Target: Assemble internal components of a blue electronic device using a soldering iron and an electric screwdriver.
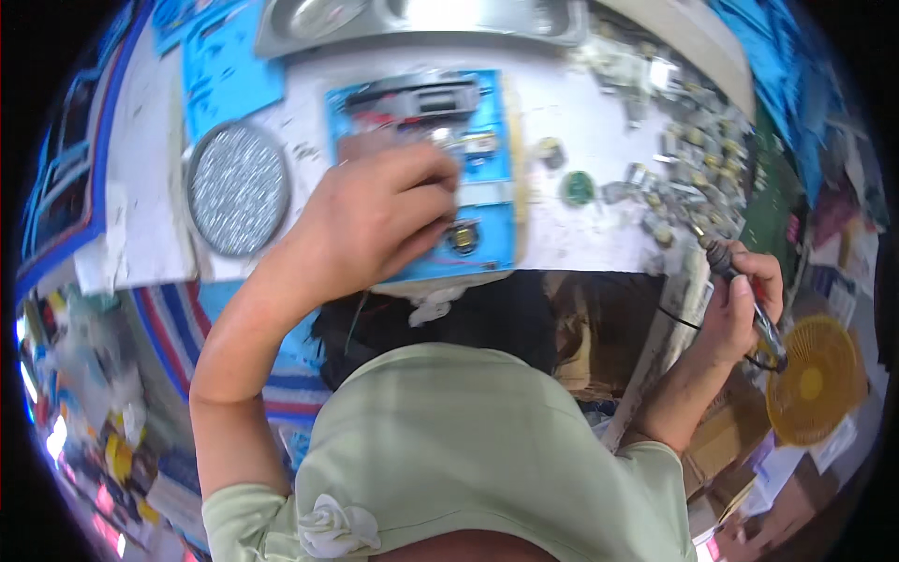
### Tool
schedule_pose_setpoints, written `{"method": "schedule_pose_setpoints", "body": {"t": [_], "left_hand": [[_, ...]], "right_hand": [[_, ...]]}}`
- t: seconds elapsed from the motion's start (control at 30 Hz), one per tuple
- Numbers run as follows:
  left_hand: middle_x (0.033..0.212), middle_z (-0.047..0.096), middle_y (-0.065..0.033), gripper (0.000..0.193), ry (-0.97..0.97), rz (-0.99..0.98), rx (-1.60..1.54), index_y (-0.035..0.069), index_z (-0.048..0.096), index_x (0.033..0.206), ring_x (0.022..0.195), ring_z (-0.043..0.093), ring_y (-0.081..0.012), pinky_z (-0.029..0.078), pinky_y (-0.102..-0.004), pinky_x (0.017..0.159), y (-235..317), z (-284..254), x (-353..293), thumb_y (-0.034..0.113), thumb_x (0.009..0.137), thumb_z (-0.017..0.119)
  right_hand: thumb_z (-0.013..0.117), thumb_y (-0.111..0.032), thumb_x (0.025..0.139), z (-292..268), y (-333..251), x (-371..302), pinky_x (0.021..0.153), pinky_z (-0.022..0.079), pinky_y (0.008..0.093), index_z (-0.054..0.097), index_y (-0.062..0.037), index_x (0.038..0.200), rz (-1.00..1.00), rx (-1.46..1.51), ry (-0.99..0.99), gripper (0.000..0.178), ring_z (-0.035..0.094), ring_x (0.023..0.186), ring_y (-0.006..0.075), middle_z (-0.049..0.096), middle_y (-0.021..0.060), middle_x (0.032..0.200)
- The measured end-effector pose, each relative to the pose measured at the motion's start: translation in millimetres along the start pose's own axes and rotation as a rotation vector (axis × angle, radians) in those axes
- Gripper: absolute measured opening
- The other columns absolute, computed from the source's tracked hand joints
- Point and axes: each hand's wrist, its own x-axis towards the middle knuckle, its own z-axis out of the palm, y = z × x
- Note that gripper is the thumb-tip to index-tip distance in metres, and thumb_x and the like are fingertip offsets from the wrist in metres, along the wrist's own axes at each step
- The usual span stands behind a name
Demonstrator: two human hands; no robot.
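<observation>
A blue plastic housing (501, 220) lies on the white table in front of me, with a dark grey and silvery part (440, 99) and a small round part with a yellowish centre (463, 238) in it. Over its left half is my left hand (389, 201), somewhat blurred, fingers curled together; whatever they pinch is hidden. My right hand (735, 304), off the table's right front corner, grips a slim, dark corded electric screwdriver (740, 276). Its tip points up and left towards a heap of small metal cylindrical parts (698, 178).
Small silvery pieces, likely screws, fill a round dish (239, 190) at left. Behind it lie more blue panels (229, 70); a metal tray (421, 37) spans the back. A green disc (578, 188) and one loose cylinder (551, 152) lie mid-right. A yellow basket (815, 379) stands low right.
</observation>
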Motion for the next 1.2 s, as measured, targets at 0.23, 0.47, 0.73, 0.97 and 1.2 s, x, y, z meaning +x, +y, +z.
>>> {"method": "schedule_pose_setpoints", "body": {"t": [0.23,0.47,0.73,0.97,1.2], "left_hand": [[0.104,0.065,-0.0126,0.022,0.068,0.002,0.046,0.003,0.070,0.095,0.084,0.066,-0.0295,0.055,-0.0378,0.071,7,4,-6,0.000,0.075,0.078],[0.104,0.065,-0.0137,0.022,0.103,-0.037,0.055,0.003,0.070,0.095,0.088,0.067,-0.0305,0.055,-0.0387,0.074,5,7,-14,0.000,0.075,0.078],[0.119,0.059,-0.0152,0.030,0.377,-0.167,-0.168,0.003,0.069,0.108,0.100,0.067,-0.0298,0.057,-0.0383,0.077,6,3,-44,-0.001,0.079,0.075],[0.121,0.062,-0.0108,0.038,0.196,0.075,0.250,0.013,0.075,0.106,0.105,0.061,-0.0302,0.046,-0.0422,0.089,5,0,-22,0.011,0.069,0.075],[0.119,0.062,-0.0074,0.033,0.299,0.037,0.250,0.015,0.075,0.104,0.103,0.059,-0.0277,0.041,-0.0413,0.090,5,5,-18,0.017,0.071,0.075]], "right_hand": [[0.058,-0.007,0.094,-130,0,-9,0.064,0.048,0.0205,0.062,0.0046,0.104,-0.113,0.068,0.698,0.016,0.052,0.059,0.0092,0.067,0.0140,0.088],[0.067,-0.011,0.095,-131,28,64,0.080,0.052,0.0264,0.070,-0.0018,0.101,-0.016,-0.295,0.733,0.012,0.063,0.094,0.0141,0.068,0.0044,0.100],[0.067,-0.019,0.098,-80,42,45,0.069,0.049,0.0266,0.038,0.0006,0.152,0.472,0.478,0.448,0.064,0.057,0.078,0.0125,0.063,0.0109,0.107],[0.067,0.002,0.093,121,-4,21,0.076,0.052,0.0252,0.069,0.0041,0.114,0.250,-0.007,-0.144,0.021,0.065,0.084,0.0114,0.071,0.0065,0.099],[0.081,-0.026,0.077,200,-11,61,0.062,0.051,0.0434,0.063,-0.0062,0.073,-0.178,-0.647,-0.341,0.026,0.064,0.067,0.0289,0.066,0.0087,0.071]]}}
